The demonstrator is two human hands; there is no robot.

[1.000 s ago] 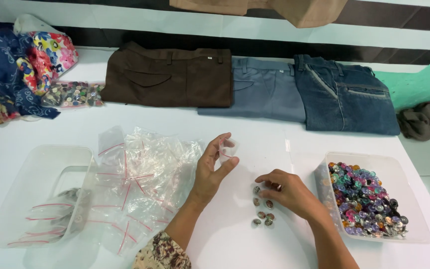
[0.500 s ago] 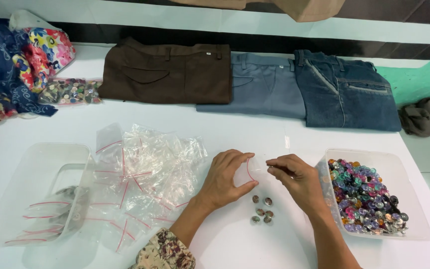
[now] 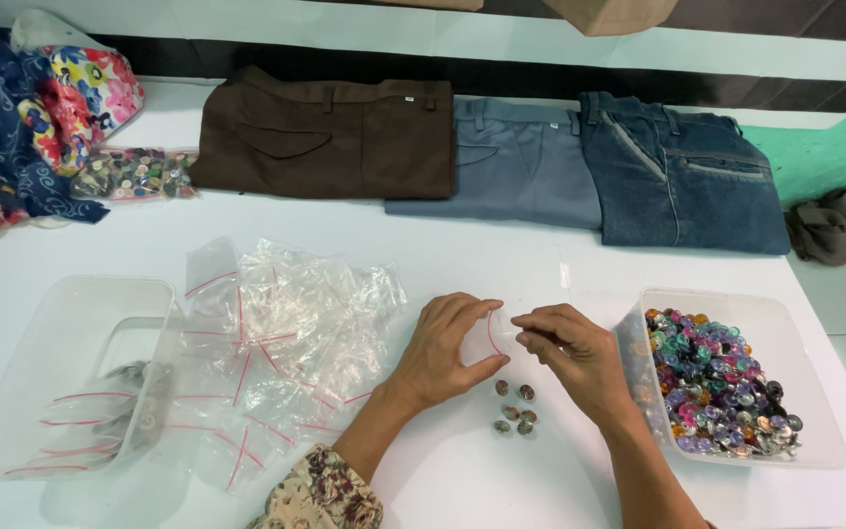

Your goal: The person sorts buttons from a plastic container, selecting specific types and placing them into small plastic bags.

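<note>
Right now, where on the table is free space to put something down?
Free: the strip between the trousers and the bags, and the near edge below the buttons. Crowded: between the left tub and right tub.

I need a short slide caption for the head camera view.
Two hands, left hand and right hand, hold a small clear bag above loose buttons.

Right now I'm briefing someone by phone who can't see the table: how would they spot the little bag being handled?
On the white table, look between the pile of clear plastic zip bags and the clear plastic tub of colourful buttons. There the left hand and right hand pinch one small clear zip bag above loose buttons. Only this bag is lifted off the pile.
</note>
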